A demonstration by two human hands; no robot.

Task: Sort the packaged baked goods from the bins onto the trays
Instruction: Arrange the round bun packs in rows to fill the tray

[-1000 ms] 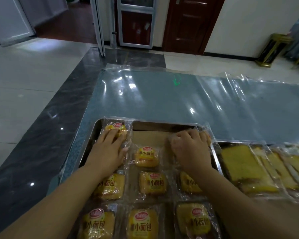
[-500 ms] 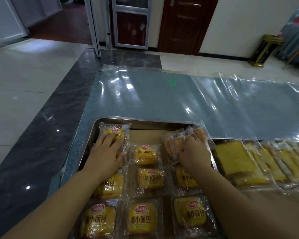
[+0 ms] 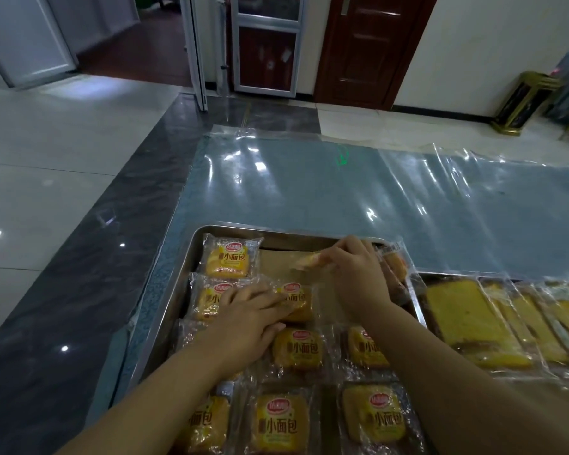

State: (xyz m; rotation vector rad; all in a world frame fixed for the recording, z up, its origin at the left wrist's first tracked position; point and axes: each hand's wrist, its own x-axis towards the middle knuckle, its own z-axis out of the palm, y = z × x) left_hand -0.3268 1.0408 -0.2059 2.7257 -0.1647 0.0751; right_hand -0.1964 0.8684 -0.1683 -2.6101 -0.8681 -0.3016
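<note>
Here the right hand (image 3: pixel 358 277) has its grip pinched on a wrapped bun (image 3: pixel 309 260), which is blurred and held just above the bare brown liner (image 3: pixel 276 267) at the far middle of the metal tray (image 3: pixel 168 300). The bun juts from the fingers toward the tray's left side; blur hides its long axis. The open slot lies directly beneath it, beside the corner bun (image 3: pixel 227 261) at the tray's far left. The left hand (image 3: pixel 250 320) lies flat, its grip apart and fingers straight, on the tray's second row, with the fingertips on the middle bun (image 3: pixel 297 303) just nearer than the gap. The right hand is closer to the slot, so the set-down looks to be its job, while the left likely steadies the neighbours.
</note>
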